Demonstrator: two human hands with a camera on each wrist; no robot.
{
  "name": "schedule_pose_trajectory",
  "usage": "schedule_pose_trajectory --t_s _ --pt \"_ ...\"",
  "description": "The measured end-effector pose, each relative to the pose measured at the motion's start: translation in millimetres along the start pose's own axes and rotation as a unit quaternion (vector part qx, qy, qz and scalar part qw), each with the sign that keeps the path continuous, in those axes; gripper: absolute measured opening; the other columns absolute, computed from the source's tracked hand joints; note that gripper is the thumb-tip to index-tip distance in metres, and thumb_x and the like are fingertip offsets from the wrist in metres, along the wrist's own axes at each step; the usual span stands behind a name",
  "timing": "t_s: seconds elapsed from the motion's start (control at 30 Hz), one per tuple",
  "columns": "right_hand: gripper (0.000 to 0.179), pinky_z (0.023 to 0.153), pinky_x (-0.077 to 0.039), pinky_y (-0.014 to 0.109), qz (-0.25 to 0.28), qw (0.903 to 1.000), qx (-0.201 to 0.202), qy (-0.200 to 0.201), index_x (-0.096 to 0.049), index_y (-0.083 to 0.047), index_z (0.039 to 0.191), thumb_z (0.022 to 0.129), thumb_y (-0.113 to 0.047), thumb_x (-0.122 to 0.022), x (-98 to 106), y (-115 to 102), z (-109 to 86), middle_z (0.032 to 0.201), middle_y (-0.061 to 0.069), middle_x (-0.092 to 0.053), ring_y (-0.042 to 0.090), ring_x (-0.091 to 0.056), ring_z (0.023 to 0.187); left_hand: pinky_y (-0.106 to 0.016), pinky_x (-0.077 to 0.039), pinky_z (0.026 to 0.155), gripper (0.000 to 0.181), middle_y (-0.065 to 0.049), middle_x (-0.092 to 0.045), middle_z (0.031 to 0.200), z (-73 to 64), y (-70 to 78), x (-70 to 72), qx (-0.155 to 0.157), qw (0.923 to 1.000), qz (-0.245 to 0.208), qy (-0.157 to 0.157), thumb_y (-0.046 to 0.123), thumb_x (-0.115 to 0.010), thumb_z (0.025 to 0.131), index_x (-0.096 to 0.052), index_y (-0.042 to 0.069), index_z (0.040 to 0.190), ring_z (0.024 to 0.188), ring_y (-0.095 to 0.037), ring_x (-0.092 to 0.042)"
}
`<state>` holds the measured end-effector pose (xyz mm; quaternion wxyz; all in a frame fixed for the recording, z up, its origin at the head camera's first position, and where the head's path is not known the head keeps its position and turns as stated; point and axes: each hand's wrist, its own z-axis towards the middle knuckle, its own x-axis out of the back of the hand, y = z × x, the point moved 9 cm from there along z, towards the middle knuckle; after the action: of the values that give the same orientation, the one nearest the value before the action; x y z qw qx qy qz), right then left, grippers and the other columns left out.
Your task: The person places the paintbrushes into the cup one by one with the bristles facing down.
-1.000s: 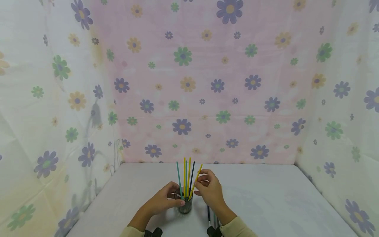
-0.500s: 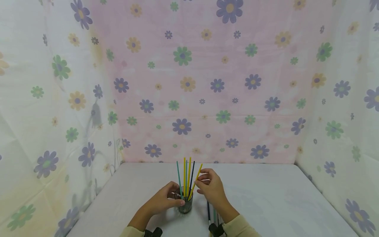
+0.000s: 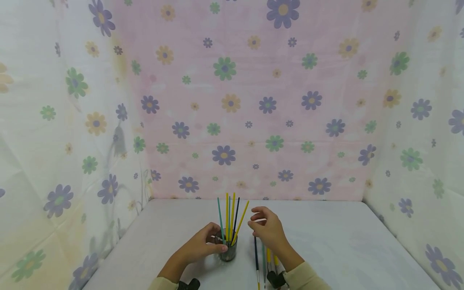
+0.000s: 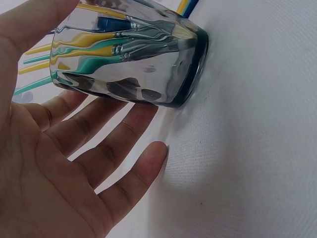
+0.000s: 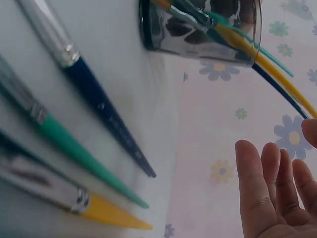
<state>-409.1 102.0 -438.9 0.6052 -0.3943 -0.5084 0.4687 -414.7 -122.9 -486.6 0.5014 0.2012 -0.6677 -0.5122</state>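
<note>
A clear glass stands upright on the table, with several paintbrushes in it, handles up: yellow, green and dark blue. My left hand grips it from the left, thumb on the near side. In the left wrist view, bristles and metal collars show through the glass. One yellow paintbrush leans outward over the right side of the rim. Just right of that brush is my right hand, raised and holding nothing. Its fingers are relaxed and parted from the thumb in the right wrist view.
More paintbrushes lie on the white table beneath my right forearm: a dark blue one, a green one and yellow ones. Flower-printed cloth hangs at the back and both sides.
My right hand has let go of the leaning yellow paintbrush and moved right, away from it. More of the brushes on the table now show. The left hand stays on the glass.
</note>
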Motion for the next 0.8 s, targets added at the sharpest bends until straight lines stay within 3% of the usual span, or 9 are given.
schedule_pose_trajectory --t_s 0.33,0.8 --pt "0.036 0.066 -0.063 0.033 -0.040 0.9986 -0.024 0.026 -0.065 -0.014 0.125 0.091 -0.016 -0.079 24 16 1.6 0.108 0.008 -0.067 0.020 -0.066 0.089 -0.046 -0.051 0.100 0.059 -0.006 -0.064 0.124 1.3 -3.2 -1.4 -0.018 0.9996 -0.013 -0.019 0.036 -0.080 0.092 -0.050 0.004 0.132 0.117 -0.024 -0.063" --pt "0.041 0.061 -0.062 0.032 -0.120 0.9894 -0.079 0.021 -0.063 -0.005 0.126 0.089 -0.013 -0.080 49 43 1.2 0.108 0.010 -0.067 0.020 -0.066 0.083 -0.051 -0.051 0.101 0.060 -0.006 -0.064 0.124 1.4 -5.2 0.0 -0.005 0.9998 -0.011 -0.015 0.038 -0.081 0.090 -0.051 0.005 0.131 0.118 -0.024 -0.063"
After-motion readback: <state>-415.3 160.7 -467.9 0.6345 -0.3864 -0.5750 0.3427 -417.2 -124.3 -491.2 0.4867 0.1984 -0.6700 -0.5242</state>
